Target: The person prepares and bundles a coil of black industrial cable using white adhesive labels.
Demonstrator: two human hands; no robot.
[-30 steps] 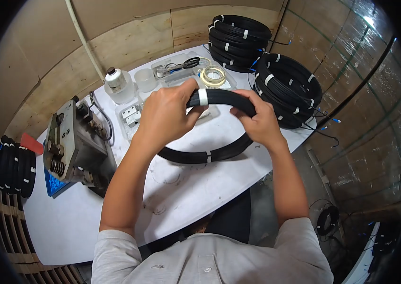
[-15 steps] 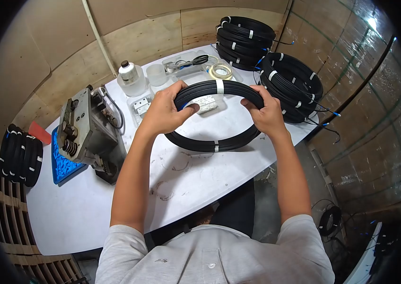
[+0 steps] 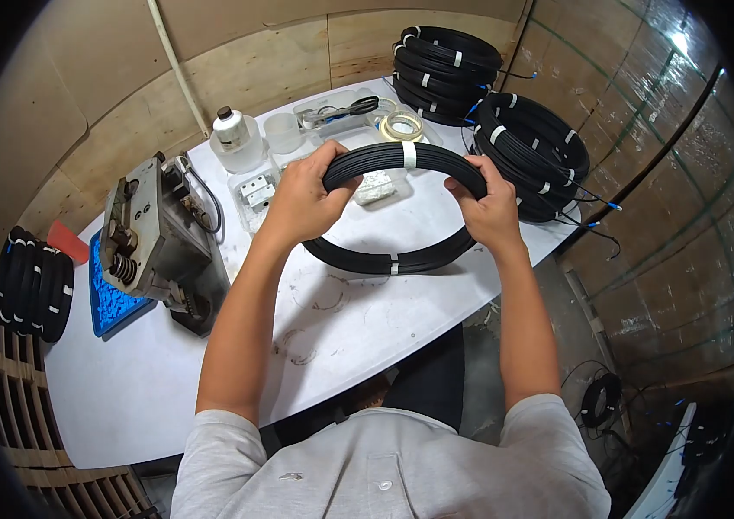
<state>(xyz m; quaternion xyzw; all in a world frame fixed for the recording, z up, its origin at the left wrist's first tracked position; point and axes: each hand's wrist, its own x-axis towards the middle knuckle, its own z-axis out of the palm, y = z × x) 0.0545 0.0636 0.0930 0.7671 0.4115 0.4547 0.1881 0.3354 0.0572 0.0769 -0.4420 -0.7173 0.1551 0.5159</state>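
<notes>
A coil of black cable with white tape bands is tilted up over the white table. My left hand is closed round its upper left side, thumb on the inner edge. On the upper right side, my right hand grips the same coil, fingers wrapped over the outside. One white band shows at the top between my hands, another on the lower part nearest me. The coil's lower part is close to the tabletop; whether it touches cannot be told.
A metal machine stands at left beside a blue tray of small blue pieces. Stacked cable coils stand at the right back, more coils at far left. Behind my hands are a white bottle, tape rolls and scissors.
The coil has turned slightly in my hands, its top white band shifting a little to the right. Both hands keep their hold. The whole view has shifted slightly.
</notes>
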